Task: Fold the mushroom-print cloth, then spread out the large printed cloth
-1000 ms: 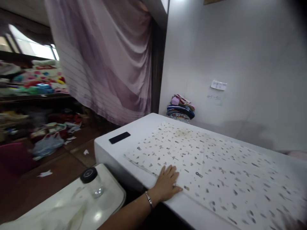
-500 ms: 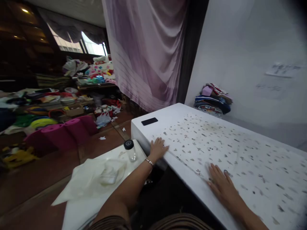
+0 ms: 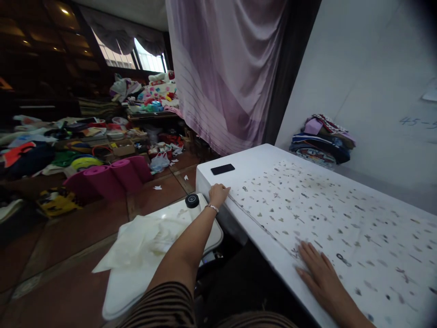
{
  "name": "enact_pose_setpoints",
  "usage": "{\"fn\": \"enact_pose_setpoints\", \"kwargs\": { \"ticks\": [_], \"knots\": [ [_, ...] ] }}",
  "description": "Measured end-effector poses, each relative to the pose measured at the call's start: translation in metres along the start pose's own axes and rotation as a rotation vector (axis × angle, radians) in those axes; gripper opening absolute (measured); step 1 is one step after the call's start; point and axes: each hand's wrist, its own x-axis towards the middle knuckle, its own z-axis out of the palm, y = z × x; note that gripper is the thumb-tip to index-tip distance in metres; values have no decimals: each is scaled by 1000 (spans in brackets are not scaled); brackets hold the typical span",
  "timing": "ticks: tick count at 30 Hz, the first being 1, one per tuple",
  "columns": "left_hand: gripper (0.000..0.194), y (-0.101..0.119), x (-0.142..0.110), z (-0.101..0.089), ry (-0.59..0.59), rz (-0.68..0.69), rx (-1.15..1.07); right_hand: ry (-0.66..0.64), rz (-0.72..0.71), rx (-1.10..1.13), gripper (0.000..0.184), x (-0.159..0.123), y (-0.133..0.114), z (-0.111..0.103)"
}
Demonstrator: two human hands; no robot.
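Note:
A white cloth printed with small leaves and dragonflies [image 3: 307,209] lies spread over the white table. At its near left corner my left hand [image 3: 219,195] is closed, its fingers pinching the cloth's edge; a bracelet is on that wrist. My right hand [image 3: 321,273] rests flat on the cloth near its front edge, open with fingers stretched out. A black phone [image 3: 222,169] lies on the table just beyond my left hand. Left of that hand stands a clear jar with a black lid [image 3: 192,200], partly hidden by my forearm.
A low white side table [image 3: 118,291] holds a crumpled cream cloth [image 3: 143,241]. Folded clothes [image 3: 322,139] are stacked beside the wall. A purple curtain [image 3: 228,77] hangs behind the table. Pink rolled mats [image 3: 105,177] and cluttered piles cover the floor at left.
My left hand has gone from lying spread flat to closing at the cloth's corner, slightly farther away. My right hand stays flat on the cloth. The view has turned left.

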Motion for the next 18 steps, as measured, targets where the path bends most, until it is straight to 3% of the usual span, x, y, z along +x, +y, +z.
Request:
{"fn": "enact_pose_setpoints", "kwargs": {
  "ticks": [10, 18],
  "knots": [
    [25, 8, 14, -1, -137, -5, 36, -122, -52, -9, 57, 28, -20, -2],
    [27, 7, 22, -4, -230, -29, 48, -147, -69, -26, 56, 28, -19, 1]
  ]
}}
